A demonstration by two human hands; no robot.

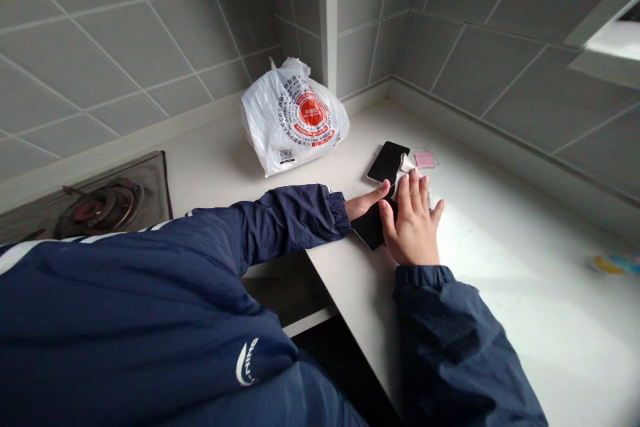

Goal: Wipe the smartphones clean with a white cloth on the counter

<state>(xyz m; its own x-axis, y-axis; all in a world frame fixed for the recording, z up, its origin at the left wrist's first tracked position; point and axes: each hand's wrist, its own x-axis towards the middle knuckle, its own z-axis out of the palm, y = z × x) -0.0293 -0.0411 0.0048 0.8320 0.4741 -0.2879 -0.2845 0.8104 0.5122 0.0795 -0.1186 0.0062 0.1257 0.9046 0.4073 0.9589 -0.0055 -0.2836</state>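
My right hand [414, 230] lies flat, palm down, fingers stretched, over a crumpled white tissue or cloth [407, 163] and the edge of a flat black slab [370, 225], which looks like a phone or small tablet. The part under the palm is hidden. From the left comes my left hand [367, 203], seen side-on above that slab, its thumb straight; the other fingers are mostly hidden. Just beyond, a second black phone-like slab [388, 160] rests on the counter, partly covered by the white piece. A small pink square [425, 159] sits in what looks like a clear wrapper.
A white plastic bag [295, 120] with red and black print stands on the pale counter [480, 293] by the wall corner. A gas stove [100, 203] is at left. A blurred yellow-and-blue item [616, 263] lies far right. Below the counter is an open cabinet [285, 290].
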